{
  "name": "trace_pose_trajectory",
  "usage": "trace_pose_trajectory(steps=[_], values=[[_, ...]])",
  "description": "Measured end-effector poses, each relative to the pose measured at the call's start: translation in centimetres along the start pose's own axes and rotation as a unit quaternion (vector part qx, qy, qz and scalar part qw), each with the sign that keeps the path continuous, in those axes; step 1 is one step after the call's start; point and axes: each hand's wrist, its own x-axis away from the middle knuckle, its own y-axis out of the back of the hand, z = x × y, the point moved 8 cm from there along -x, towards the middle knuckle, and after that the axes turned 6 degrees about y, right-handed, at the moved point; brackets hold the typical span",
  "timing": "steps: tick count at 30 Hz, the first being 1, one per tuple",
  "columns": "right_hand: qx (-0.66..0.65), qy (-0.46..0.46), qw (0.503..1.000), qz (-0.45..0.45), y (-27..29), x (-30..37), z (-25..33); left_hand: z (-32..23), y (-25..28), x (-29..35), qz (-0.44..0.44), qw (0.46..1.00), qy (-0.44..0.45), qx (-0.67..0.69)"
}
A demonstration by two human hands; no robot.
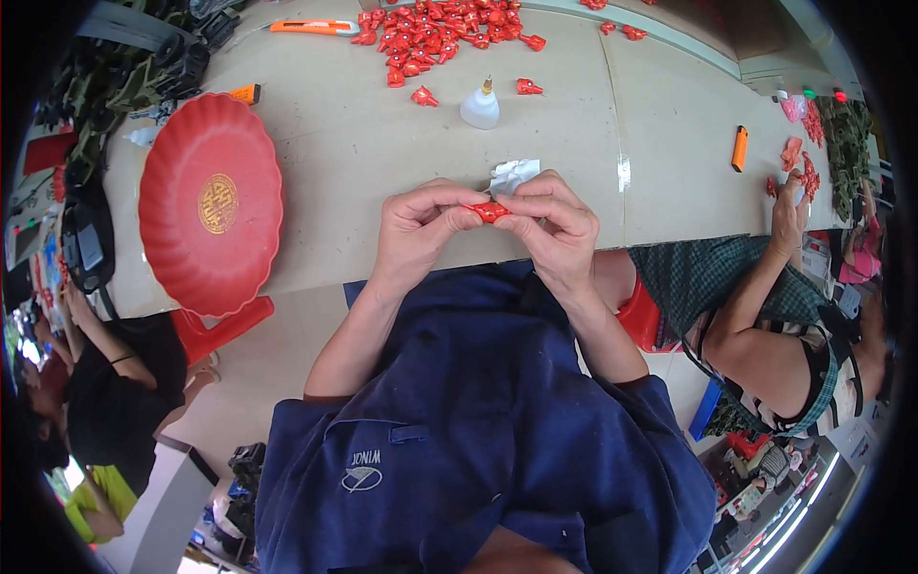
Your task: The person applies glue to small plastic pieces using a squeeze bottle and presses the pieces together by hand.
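A small, glossy red plastic piece (491, 211) is pinched between my two hands above the table's near edge. My left hand (413, 228) grips its left end with thumb and fingertips. At the other end, the thumb and fingers of my right hand (557, 228) close on it. My fingertips cover part of the piece, so its exact kind does not show. Just beyond them lies a crumpled white tissue (513, 175). Farther back stands a white squeeze bottle (481, 108) with a narrow brass-coloured tip, and two similar red pieces lie on either side of it.
Many more red pieces (442, 34) are heaped at the far side, beside an orange utility knife (314, 27). A large scalloped red tray (260, 210) stands at the left. Toward the right lies another orange-handled tool (740, 148), near a co-worker's hand (788, 209).
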Motion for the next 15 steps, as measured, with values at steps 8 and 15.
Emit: trace_pose_trajectory(steps=[8, 15], values=[[-0.005, 0.019, 1.0, -0.016, 0.1, 0.6, -0.8, -0.2, -0.3, 0.1, -0.006, 1.0, -0.014, -0.024], [-0.043, 0.007, 0.999, -0.03, 0.2, 0.8, -1.5, -0.1, -0.3, 0.1, -0.016, 0.999, -0.001, -0.03]])
